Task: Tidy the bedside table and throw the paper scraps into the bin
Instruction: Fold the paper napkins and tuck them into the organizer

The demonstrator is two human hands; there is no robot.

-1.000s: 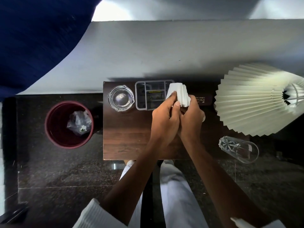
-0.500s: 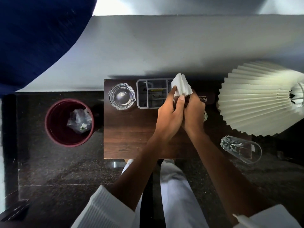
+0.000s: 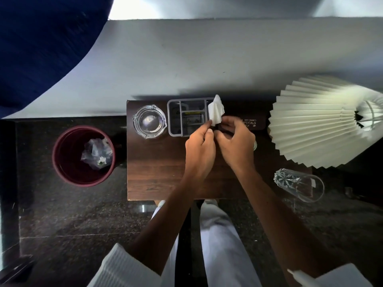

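From the head view, the two hands that were pressed together around the folded white paper scrap [image 3: 215, 112] half a second ago have drawn slightly apart. The left hand [image 3: 200, 148] now pinches the scrap's near edge between thumb and forefinger. The right hand [image 3: 236, 141] sits just beside it with curled fingers, and I cannot tell whether it still touches the paper. This looks like a handover to the left hand, the one on the bin's side. The scrap stands up beyond the left fingertips, over the grey organiser [image 3: 172, 121] at the far edge of the bedside table [image 3: 157, 172]. The bin [image 3: 54, 156] is on the floor well to the left.
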